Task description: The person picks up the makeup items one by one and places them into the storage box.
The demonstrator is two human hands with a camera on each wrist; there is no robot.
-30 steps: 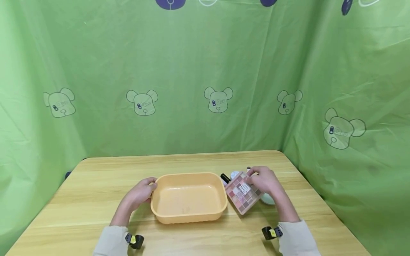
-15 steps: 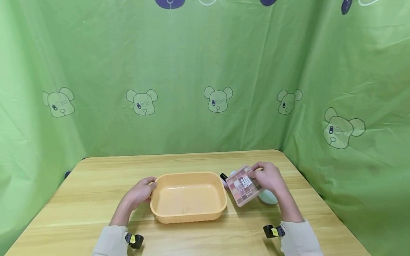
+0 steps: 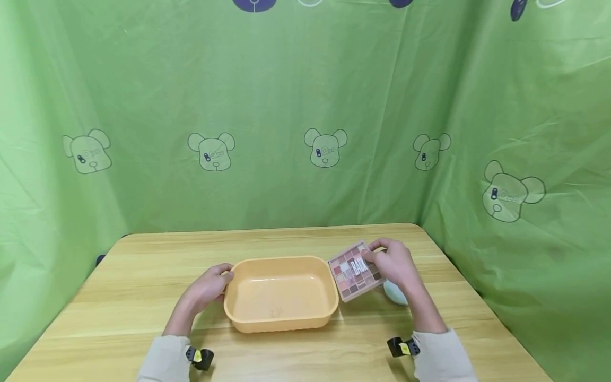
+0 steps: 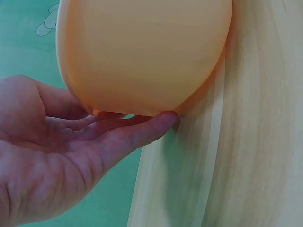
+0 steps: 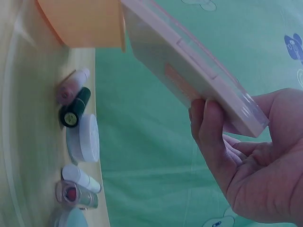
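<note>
My left hand (image 3: 206,291) holds the left end of a light orange plastic basin (image 3: 281,298) on the table. In the left wrist view the thumb lies against the basin's outer wall (image 4: 147,61), with other fingers partly hidden behind it. My right hand (image 3: 395,265) pinches an eyeshadow palette (image 3: 352,281) by its far right corner. The palette is raised and tilted, its many-coloured pans facing the head camera and its left edge close to the basin's right rim. From the right wrist view its plain back (image 5: 165,61) shows, with fingertips pressed on it.
Several cosmetics stand or lie beyond the palette: a pink tube (image 5: 71,87), a dark capped tube (image 5: 75,109), a white jar (image 5: 85,137), a white stick (image 5: 80,177), a clear bottle (image 5: 75,195) and a pale green round item (image 3: 395,293). Green curtains (image 3: 267,191) enclose the wooden table (image 3: 181,246).
The palette has been lifted and turned slightly, then shifted left toward the basin with my right hand. My left hand and the basin have stayed in place.
</note>
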